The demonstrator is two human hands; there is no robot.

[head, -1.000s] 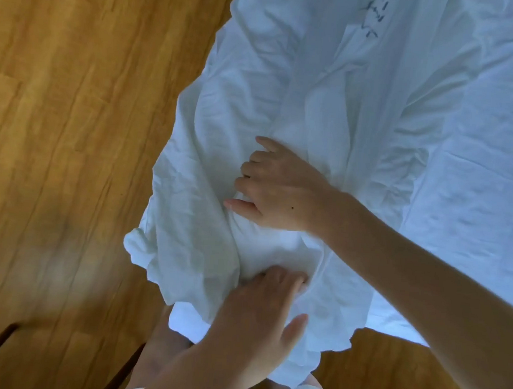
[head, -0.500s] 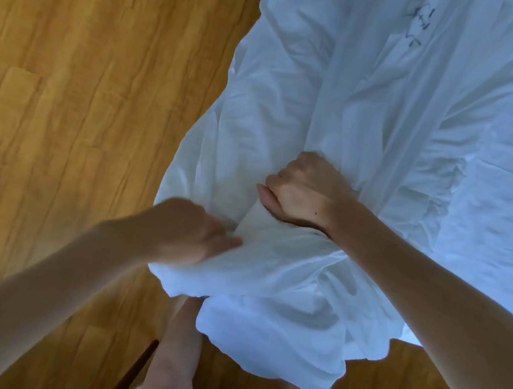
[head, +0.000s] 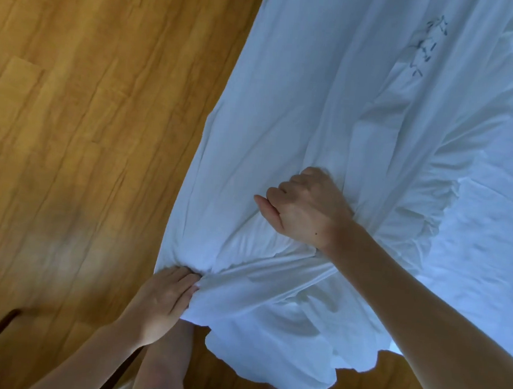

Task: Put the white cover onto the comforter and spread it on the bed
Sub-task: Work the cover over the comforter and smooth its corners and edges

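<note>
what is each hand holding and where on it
Both hold the white cover: the left hand pinches its bunched lower-left edge, and the right hand grips a fistful further up, mid-fabric.

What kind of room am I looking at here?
Probably a bedroom: a white cover draped off what looks like a bed, wood-plank floor beside it, and the left hand and right hand gripping the fabric.

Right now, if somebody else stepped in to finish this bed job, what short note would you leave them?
Left hand: grips the bunched edge of the white cover at its near-left corner.
Right hand: fisted, clutching fabric further in; whether the comforter is in that grip cannot be told.
Cover: crumpled, its near end hanging over the wooden floor.
Done: both hands have hold.
Left: work the cover fully on, then spread it flat.
</note>
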